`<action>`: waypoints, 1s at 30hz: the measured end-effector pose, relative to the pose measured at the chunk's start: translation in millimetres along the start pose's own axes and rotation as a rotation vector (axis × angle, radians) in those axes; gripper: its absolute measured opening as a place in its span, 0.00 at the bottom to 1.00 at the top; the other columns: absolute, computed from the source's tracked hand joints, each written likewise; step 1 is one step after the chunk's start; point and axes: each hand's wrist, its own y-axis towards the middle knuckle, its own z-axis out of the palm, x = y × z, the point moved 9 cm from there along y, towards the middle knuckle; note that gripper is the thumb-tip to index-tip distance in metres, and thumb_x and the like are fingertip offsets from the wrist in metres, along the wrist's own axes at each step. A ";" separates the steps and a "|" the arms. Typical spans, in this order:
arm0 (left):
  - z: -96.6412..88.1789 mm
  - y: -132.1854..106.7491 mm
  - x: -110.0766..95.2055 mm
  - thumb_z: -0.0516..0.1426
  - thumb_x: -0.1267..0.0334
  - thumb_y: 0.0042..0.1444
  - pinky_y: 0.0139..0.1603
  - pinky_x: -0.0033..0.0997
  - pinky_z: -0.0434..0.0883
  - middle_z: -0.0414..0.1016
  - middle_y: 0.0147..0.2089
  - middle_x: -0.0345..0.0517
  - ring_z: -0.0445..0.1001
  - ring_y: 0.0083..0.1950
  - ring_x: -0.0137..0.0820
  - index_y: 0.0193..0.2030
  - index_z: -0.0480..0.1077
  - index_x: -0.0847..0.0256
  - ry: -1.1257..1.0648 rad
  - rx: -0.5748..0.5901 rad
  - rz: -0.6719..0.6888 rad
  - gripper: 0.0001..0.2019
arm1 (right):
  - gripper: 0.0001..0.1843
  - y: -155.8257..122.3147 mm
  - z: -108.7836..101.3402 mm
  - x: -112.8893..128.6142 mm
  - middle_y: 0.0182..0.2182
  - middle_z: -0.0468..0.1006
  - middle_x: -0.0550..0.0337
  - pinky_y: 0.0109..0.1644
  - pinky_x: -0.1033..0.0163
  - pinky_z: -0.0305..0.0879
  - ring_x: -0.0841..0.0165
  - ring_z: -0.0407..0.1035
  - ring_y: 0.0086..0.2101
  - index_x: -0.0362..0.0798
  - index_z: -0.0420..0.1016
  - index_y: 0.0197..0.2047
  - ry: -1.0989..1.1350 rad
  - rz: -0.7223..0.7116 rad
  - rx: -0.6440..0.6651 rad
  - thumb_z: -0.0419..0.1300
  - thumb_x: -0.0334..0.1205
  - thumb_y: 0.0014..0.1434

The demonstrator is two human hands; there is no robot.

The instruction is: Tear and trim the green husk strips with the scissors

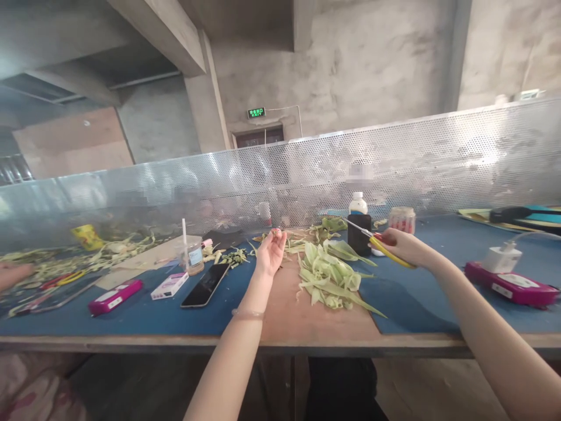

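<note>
My right hand (pixel 401 244) grips yellow-and-red scissors (pixel 380 242), blades pointing left toward a dark bottle (pixel 359 233). Palm up, my left hand (pixel 270 251) is stretched over a brown board (pixel 302 310), its fingertips pinched on something tiny at the top that I cannot make out. A heap of pale green leaf strips (pixel 328 275) lies on the board between both hands. More green scraps (pixel 307 234) sit behind it near the perforated metal screen.
On the blue table (pixel 412 304) lie a black phone (pixel 205 285), a white box (pixel 169 286), pink devices (pixel 114 297) (pixel 511 283), and a cup with a straw (pixel 191 252). Another person's hand (pixel 13 273) shows at far left among leaf scraps. A perforated screen (pixel 394 164) backs the table.
</note>
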 end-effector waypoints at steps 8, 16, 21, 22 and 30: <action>3.1 -2.2 21.3 0.55 0.75 0.48 0.56 0.30 0.64 0.74 0.31 0.39 0.72 0.34 0.20 0.30 0.71 0.64 0.092 0.058 -0.131 0.06 | 0.15 -35.6 12.5 -58.2 0.26 0.72 0.48 0.29 0.60 0.55 0.60 0.64 0.26 0.49 0.60 0.22 -0.341 0.111 0.098 0.57 0.52 0.45; -0.5 -0.1 26.4 0.56 0.75 0.46 0.55 0.31 0.64 0.75 0.31 0.41 0.73 0.34 0.21 0.32 0.72 0.66 0.086 0.082 -0.154 0.06 | 0.12 -30.3 17.9 72.8 0.39 0.70 0.49 0.48 0.55 0.53 0.59 0.60 0.41 0.47 0.73 0.36 -0.341 -0.328 -0.154 0.51 0.41 0.54; -2.9 -0.7 28.3 0.56 0.75 0.46 0.55 0.32 0.64 0.75 0.30 0.42 0.73 0.33 0.21 0.30 0.72 0.65 0.149 0.034 -0.187 0.05 | 0.10 -20.2 90.1 148.7 0.51 0.60 0.56 0.50 0.49 0.50 0.54 0.50 0.50 0.56 0.75 0.34 -0.281 -0.551 0.071 0.57 0.44 0.48; -3.0 -0.9 28.9 0.56 0.75 0.46 0.55 0.32 0.64 0.75 0.30 0.42 0.73 0.32 0.21 0.30 0.72 0.65 0.162 0.029 -0.199 0.05 | 0.10 -16.8 102.5 152.4 0.51 0.59 0.55 0.50 0.48 0.49 0.53 0.48 0.51 0.55 0.75 0.34 -0.304 -0.561 0.116 0.58 0.43 0.47; -3.9 -0.9 31.5 0.57 0.75 0.45 0.55 0.33 0.64 0.75 0.31 0.41 0.73 0.32 0.21 0.32 0.72 0.66 0.161 0.035 -0.217 0.06 | 0.07 4.6 100.9 145.4 0.47 0.65 0.56 0.50 0.49 0.50 0.56 0.52 0.48 0.51 0.75 0.27 -0.203 -0.494 0.082 0.55 0.38 0.50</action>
